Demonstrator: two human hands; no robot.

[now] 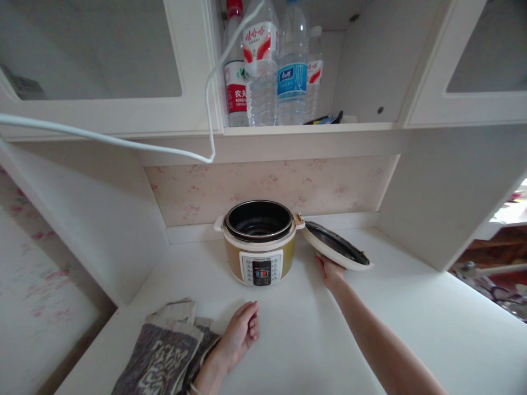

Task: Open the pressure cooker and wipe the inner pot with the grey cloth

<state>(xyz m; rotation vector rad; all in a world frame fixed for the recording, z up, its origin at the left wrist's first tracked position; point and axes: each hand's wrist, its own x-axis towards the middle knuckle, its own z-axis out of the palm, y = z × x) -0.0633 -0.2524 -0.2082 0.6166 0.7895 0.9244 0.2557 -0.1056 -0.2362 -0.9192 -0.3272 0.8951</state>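
Observation:
A white and gold electric cooker [233, 260] stands on the white counter with its top uncovered, showing a dark inner pot [258, 222]. Beside the cooker's right handle is its lid [335, 249], tilted, dark inner face up. My right hand [331, 271] grips the lid from below near its front edge; some fingers are hidden under it. My left hand [241, 332] is in front of the cooker, low over the counter, with fingers curled in and nothing seen in them. A folded grey cloth [164, 348] with light lettering lies just left of that hand.
Above the counter, an open cabinet shelf [308, 128] holds several plastic bottles [261, 66]. A white cable [164, 148] hangs across the upper left. Side panels [444, 192] bound the counter [288, 340] on both sides, and floral wallpaper [263, 184] covers the back.

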